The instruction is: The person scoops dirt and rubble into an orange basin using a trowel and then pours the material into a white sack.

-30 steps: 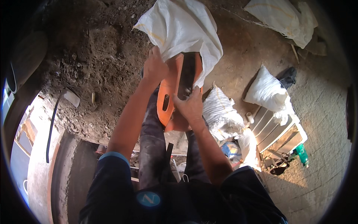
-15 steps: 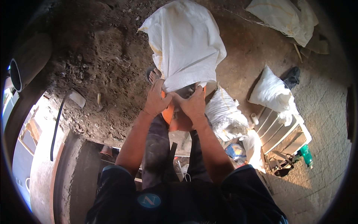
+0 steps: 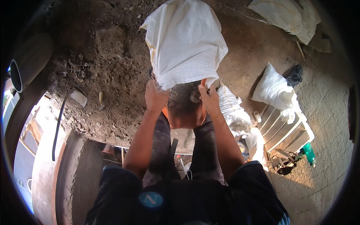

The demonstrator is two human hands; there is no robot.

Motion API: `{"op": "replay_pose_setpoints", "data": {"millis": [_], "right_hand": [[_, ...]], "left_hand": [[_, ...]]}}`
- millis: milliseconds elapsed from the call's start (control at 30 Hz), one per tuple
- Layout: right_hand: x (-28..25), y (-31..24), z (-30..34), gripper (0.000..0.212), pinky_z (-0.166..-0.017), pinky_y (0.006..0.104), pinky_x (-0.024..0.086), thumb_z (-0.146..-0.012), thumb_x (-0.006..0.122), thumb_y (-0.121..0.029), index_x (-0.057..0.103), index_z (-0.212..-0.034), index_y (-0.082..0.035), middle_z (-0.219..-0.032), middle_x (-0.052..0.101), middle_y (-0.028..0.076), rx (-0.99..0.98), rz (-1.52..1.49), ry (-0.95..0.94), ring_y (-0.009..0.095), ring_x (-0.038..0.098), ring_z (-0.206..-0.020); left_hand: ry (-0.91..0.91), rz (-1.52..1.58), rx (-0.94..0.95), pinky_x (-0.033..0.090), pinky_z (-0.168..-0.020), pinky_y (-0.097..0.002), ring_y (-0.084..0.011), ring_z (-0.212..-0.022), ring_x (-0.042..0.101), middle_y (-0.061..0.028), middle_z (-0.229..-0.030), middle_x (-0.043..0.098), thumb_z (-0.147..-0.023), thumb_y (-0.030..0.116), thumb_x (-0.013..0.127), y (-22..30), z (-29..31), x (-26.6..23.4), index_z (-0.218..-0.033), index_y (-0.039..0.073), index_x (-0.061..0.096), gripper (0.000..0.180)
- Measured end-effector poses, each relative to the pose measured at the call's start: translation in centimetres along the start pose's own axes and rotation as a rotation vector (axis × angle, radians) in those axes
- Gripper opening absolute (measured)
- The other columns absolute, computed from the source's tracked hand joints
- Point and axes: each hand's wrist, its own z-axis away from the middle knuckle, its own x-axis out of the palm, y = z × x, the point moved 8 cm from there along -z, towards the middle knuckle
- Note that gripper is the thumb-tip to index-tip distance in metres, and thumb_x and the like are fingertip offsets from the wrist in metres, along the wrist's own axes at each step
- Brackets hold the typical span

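A white woven sack (image 3: pixel 187 45) is draped over the far part of an orange bucket (image 3: pixel 186 123) between my legs. Dark soil with lumps (image 3: pixel 182 100) shows in the bucket's near part; the rest is hidden under the sack. My left hand (image 3: pixel 155 98) is closed on the sack's mouth at the bucket's left side. On the right side, my right hand (image 3: pixel 210 99) pinches the other corner of the mouth, its thumb next to the rim. Between the hands, the sack's edge stretches across the bucket.
Loose soil (image 3: pixel 116 75) covers the ground at the left, with a trowel (image 3: pixel 78 97) lying on it. Filled white sacks stand at the right, one (image 3: pixel 234 108) close to my right arm and another (image 3: pixel 272 88) farther off, beside a white plastic chair (image 3: pixel 285 135). A green bottle (image 3: pixel 309 153) lies near it.
My hands have moved apart, from nearly touching to opposite sides of the bucket. The sack's mouth is spread wider, and more of the soil in the bucket shows.
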Motion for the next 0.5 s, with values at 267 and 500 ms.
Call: {"op": "replay_pose_setpoints", "data": {"millis": [267,500], "right_hand": [[-0.2,-2.5,-1.1,0.041,-0.070,0.0533,0.047,-0.095,0.046,-0.037,0.044,-0.098,0.004,-0.084,0.061,0.031,-0.108,0.564,0.163,0.050,0.059,-0.078],[-4.2,-7.2,-3.7,0.041,-0.071,0.0524,0.048,-0.095,0.044,-0.035,0.052,-0.096,0.005,-0.087,0.061,0.031,-0.108,0.671,0.150,0.048,0.060,-0.081]], "left_hand": [[-0.212,-0.061,0.036,0.045,-0.075,-0.0496,-0.0495,-0.091,0.051,-0.0271,-0.096,0.053,-0.075,0.008,0.055,-1.7,-1.5,-0.2,-0.097,-0.002,0.040,0.029],[-0.365,0.096,-0.198,0.046,-0.074,-0.0446,-0.0420,-0.092,0.059,-0.0251,-0.094,0.059,-0.079,0.015,0.061,2.1,-3.9,-5.1,-0.094,-0.002,0.043,0.029]]}}
